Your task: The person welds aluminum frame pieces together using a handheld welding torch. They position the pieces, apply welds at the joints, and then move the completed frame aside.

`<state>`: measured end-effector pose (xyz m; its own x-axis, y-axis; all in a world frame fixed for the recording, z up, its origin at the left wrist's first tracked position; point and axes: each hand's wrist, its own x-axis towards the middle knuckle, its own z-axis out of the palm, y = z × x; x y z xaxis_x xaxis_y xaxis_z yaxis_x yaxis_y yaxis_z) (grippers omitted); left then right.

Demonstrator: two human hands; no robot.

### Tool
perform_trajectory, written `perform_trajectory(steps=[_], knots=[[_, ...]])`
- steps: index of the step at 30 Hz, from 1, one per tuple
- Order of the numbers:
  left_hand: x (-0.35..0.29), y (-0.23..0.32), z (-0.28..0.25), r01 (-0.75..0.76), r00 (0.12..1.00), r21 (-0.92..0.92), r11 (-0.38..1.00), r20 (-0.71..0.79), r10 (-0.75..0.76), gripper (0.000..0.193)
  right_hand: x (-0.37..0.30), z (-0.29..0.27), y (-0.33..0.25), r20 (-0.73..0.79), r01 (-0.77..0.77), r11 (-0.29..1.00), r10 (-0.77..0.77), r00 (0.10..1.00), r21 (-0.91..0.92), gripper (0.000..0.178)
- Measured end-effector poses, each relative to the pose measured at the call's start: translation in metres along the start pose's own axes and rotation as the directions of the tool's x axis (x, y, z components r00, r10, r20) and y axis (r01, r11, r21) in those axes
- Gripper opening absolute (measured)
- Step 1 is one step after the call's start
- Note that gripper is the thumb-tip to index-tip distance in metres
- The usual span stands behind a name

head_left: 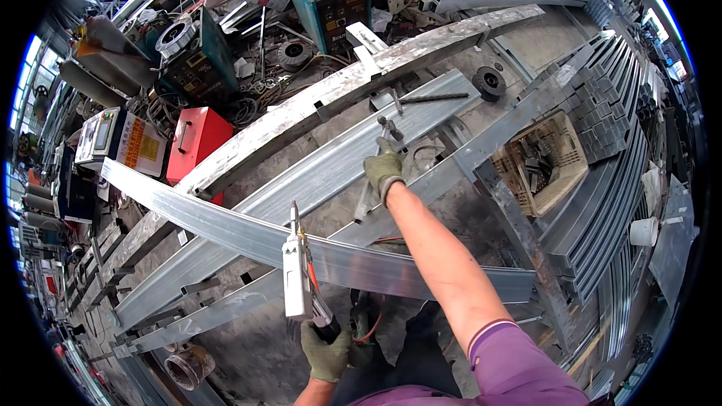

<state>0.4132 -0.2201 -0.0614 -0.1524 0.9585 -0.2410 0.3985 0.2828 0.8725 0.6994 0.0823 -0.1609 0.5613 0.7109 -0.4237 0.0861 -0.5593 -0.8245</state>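
At the bottom centre my gloved left hand [325, 349] is closed round the dark lower end of a white handheld welding gun [296, 278], its narrow tip pointing up and away. The gun stands in front of a long curved-looking metal profile [226, 222]. My gloved right hand [383, 169] stretches over the steel frame, fingers extended and apart as far as they show. Just beyond its fingertips a dark knobbed metal tool [390, 129] lies on a wide galvanized channel [338, 154]. A ribbed dark rod [432, 98] lies farther along that channel.
A yellowish crate [579, 173] of small metal pieces stands at right, beside stacked profiles [628, 120]. Welding machines [199, 68], a red box [199, 143] and loose cables crowd the back left. A long beam [444, 34] crosses behind; a rusty pipe piece [189, 367] sits lower left.
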Motion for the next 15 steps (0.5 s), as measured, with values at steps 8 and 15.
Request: perform_trajectory(steps=[8,15], knots=[[0.008,0.018,-0.007,0.136,0.991,-0.192,0.972,0.040,-0.131,0.047,-0.040,0.030,-0.010,0.146,0.132,0.982,-0.112,0.983,-0.135,0.069],[0.014,0.008,0.029,-0.057,0.969,0.007,0.998,0.243,0.054,0.047,-0.244,-0.111,0.040,0.532,0.126,0.919,-0.323,0.783,0.373,0.063]])
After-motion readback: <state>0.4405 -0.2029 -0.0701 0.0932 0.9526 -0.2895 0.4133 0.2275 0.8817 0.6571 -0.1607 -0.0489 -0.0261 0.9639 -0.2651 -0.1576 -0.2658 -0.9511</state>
